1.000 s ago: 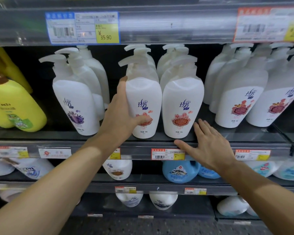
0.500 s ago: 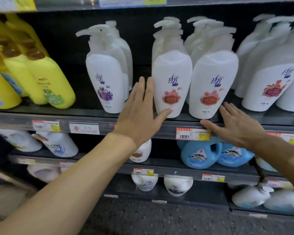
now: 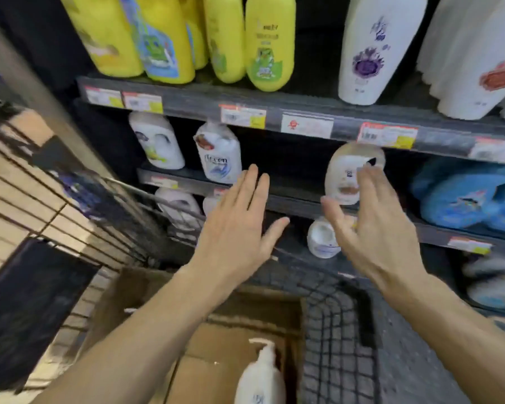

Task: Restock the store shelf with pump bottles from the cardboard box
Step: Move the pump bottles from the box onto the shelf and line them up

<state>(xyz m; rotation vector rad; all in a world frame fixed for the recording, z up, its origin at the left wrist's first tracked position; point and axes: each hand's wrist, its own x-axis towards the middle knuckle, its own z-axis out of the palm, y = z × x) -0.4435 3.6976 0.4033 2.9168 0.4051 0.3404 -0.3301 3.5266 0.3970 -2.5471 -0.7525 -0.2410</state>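
Note:
A white pump bottle (image 3: pixel 261 377) stands upright in an open cardboard box (image 3: pixel 216 354) at the bottom of the view, inside a wire cart. My left hand (image 3: pixel 239 225) hovers above the box with fingers spread and nothing in it. My right hand (image 3: pixel 370 228) is beside it, also empty with fingers apart. White pump bottles with purple (image 3: pixel 368 51) and red (image 3: pixel 478 59) flower labels stand on the upper shelf (image 3: pixel 303 112) at top right. The picture is motion-blurred.
Yellow bottles (image 3: pixel 263 42) fill the upper shelf's left part. Lower shelves hold white bottles (image 3: pixel 219 153) and blue jugs (image 3: pixel 467 196). The black wire cart (image 3: pixel 338 339) surrounds the box. Tiled floor (image 3: pixel 18 199) lies to the left.
The view has swung down and left from the shelf to the cart and box. Both hands have come off the shelf bottles and dropped lower, open and empty.

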